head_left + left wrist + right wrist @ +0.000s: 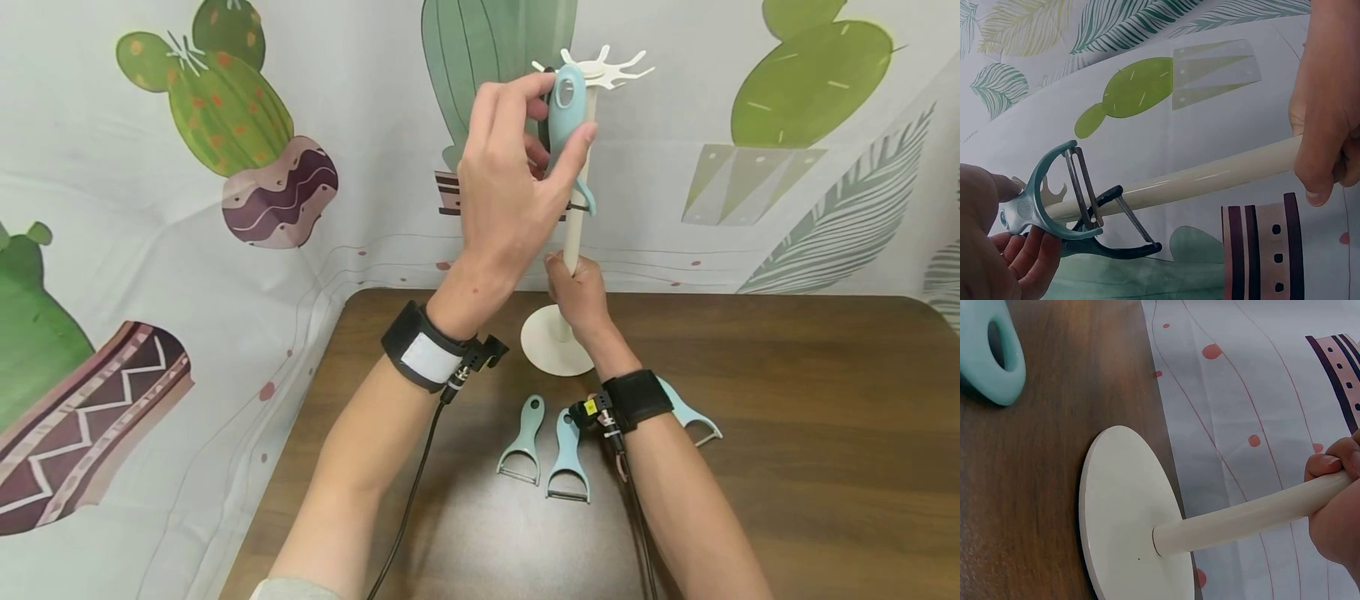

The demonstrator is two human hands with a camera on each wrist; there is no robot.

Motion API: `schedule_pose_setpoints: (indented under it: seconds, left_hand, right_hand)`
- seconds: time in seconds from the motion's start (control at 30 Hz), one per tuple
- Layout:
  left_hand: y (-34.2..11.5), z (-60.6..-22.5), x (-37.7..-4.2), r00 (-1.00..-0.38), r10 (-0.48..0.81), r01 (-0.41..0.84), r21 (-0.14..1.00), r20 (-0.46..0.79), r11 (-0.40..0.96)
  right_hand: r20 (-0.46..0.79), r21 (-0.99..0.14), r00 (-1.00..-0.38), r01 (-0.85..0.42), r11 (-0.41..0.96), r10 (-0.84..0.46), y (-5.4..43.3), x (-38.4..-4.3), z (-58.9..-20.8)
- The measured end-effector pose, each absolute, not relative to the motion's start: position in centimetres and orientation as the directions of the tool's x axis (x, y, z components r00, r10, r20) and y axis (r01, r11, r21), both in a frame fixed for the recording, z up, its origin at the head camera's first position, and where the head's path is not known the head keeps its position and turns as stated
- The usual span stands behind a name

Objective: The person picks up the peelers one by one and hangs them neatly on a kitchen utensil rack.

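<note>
My left hand [510, 171] pinches a light blue peeler [567, 125] by its handle, blade end down, beside the top of a cream stand [573, 242]. Branching hooks [622, 71] spread from the stand's top. A dark peeler [1110, 251] is next to the blue one in the left wrist view, its handle partly behind my left fingers; whether it hangs on a hook is hidden. My right hand [581, 296] grips the pole partway up. The stand's round base [1122, 487] sits on the table, tilted or flat I cannot tell.
On the brown wooden table [810, 417] lie a green peeler [531, 421], a blue peeler [567, 450] and another light blue peeler [682, 408] partly behind my right wrist. Cables [408, 517] run from both wristbands. A cactus-print cloth [375, 125] stands behind the table.
</note>
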State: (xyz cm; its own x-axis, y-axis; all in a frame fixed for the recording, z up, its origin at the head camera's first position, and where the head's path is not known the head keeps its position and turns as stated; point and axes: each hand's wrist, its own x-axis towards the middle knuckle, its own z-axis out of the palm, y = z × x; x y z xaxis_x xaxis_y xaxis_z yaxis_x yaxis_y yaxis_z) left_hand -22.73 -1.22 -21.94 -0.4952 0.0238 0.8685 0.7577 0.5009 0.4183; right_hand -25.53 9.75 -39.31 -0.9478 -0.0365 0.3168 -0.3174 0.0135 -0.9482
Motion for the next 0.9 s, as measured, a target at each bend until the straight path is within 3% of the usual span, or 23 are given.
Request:
schedule_pose_setpoints:
  seconds: [0.9]
  left_hand:
    - [-0.86, -22.72, -23.22, -0.517, 0.043, 0.740, 0.421, 0.855, 0.525]
  right_hand:
    - [0.312, -0.949, -0.949, -0.313, 0.034, -0.038, 9.77, -25.51, -39.09]
